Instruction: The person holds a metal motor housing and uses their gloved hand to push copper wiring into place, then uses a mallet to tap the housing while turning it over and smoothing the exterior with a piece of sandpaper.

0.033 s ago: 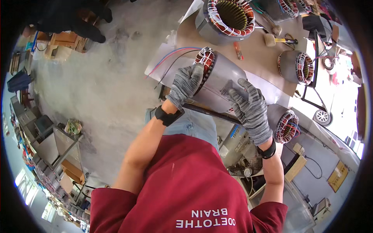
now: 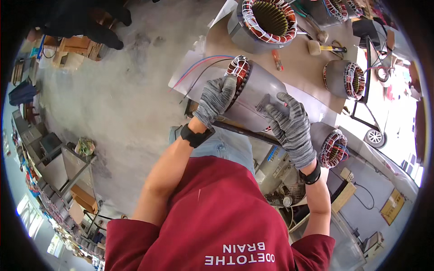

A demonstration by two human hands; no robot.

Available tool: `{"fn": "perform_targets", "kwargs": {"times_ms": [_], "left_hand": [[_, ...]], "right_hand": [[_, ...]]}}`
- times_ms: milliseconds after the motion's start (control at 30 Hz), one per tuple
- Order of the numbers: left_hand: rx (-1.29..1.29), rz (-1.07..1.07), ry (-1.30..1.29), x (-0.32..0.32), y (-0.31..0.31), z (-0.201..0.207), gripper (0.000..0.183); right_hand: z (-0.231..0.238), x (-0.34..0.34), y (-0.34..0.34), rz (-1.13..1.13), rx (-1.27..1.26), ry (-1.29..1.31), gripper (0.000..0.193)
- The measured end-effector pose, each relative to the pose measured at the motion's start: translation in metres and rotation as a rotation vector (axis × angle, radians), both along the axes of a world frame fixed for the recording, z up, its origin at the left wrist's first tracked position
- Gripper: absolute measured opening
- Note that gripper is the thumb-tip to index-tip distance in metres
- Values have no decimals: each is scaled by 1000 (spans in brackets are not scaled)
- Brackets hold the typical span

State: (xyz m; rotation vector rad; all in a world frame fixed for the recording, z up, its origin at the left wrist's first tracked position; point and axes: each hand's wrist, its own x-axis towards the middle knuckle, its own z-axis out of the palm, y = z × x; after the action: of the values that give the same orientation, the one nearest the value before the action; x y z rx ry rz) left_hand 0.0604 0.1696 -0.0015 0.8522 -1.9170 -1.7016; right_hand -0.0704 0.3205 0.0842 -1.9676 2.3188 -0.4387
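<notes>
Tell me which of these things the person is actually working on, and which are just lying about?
In hand:
- stator, a grey motor shell with copper windings
- left hand at its wound end
- right hand on its side
- its loose wires

Lying about:
- big stator
- small stator
- low stator
- screwdriver
- mallet

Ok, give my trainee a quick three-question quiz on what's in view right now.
1. True or false: both hands wear grey knit gloves.
2. What does the left hand grip? A) a hammer B) the wound end of the motor stator C) a screwdriver
3. Where does the right hand rest?

Key: 1 true. 2 B. 3 On the stator's grey metal housing, near its middle.
</notes>
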Motion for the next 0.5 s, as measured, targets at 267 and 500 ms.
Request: {"fn": "perform_targets", "kwargs": {"times_ms": [267,500], "left_hand": [[231,38,-74,3,6,1,36],[218,141,-31,-1,8,1,32]], "right_hand": [[9,-8,-15,-132,-29,-556,23],[15,-26,-22,-129,155,-723,13]]}}
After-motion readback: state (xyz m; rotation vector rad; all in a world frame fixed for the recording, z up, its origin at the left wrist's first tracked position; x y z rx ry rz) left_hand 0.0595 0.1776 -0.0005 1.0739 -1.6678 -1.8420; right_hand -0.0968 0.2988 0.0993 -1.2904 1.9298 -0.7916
